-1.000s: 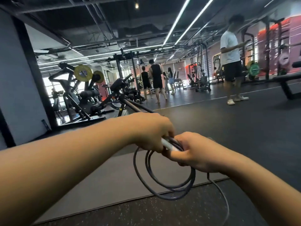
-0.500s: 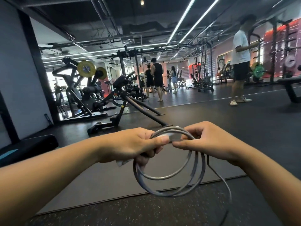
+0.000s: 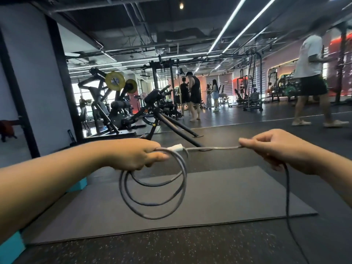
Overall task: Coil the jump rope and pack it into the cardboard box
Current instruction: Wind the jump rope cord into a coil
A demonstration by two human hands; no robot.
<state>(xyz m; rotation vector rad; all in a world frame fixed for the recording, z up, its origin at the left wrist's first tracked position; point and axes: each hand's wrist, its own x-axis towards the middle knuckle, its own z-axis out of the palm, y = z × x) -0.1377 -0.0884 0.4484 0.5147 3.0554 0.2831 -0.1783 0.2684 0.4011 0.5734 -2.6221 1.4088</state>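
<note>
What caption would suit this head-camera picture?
Left hand holds coiled jump rope; right hand pulls a length taut above a gym mat.

A grey floor mat lies on speckled black flooring. Beyond the mat stands a black incline machine, with yellow weight plates to its left. Right of the machine, a walker in white shirt passes.

The jump rope disappears inside the closed left hand, so how its white handle is gripped cannot be told, and its loose tail below the right hand runs off the bottom edge. Both forearms are cut by the frame edges. The person in the white shirt is motion-blurred, head cropped, and the distant gym-goers are too small to make out.
</note>
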